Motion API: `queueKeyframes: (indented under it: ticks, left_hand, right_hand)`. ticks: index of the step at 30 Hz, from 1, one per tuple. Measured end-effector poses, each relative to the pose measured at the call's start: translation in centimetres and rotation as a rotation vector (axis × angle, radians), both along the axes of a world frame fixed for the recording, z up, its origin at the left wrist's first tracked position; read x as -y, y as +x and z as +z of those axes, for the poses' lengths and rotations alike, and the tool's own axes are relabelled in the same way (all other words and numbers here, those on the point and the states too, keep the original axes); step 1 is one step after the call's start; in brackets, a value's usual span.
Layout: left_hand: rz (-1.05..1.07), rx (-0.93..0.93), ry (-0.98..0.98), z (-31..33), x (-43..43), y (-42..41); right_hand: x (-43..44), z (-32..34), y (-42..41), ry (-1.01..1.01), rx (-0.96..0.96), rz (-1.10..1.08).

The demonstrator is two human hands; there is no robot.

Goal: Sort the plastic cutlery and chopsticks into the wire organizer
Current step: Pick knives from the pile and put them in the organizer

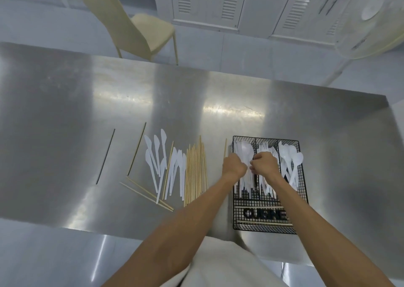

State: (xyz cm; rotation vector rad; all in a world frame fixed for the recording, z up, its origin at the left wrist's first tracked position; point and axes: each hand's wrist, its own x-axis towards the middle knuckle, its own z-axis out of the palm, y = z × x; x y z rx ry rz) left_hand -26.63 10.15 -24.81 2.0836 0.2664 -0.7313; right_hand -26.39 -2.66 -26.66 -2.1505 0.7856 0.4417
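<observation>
black wire organizer (240, 210) on brushed steel table (91, 112)

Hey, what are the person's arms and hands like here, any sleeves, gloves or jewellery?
Both forearms are bare, with no sleeve in view. The left hand and right hand wear no gloves, and no watch, bracelet or ring shows. A white garment shows at the bottom edge.

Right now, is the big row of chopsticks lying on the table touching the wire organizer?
Apart. The head view shows a strip of bare table between the row of chopsticks and the left wall of the wire organizer.
</observation>
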Motion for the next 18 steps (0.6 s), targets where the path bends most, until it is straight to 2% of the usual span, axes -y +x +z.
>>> queueKeyframes:
  ticks: [10,14,18]
  left_hand:
    - [-0.057,0.119,-0.035,-1.8,-7.9,-2.4]
    - [0.060,0.117,-0.016,-3.1,-12.9,-3.7]
    - [0.268,0.153,0.064,-4.0,-17.6,-4.8]
  right_hand:
    - [-6.6,0.6,-0.6,0.079,0.035,0.178]
    - [-10.8,0.3,-1.1,0.133,0.028,0.253]
    - [-15.1,-0.4,-1.3,0.140,0.005,0.316]
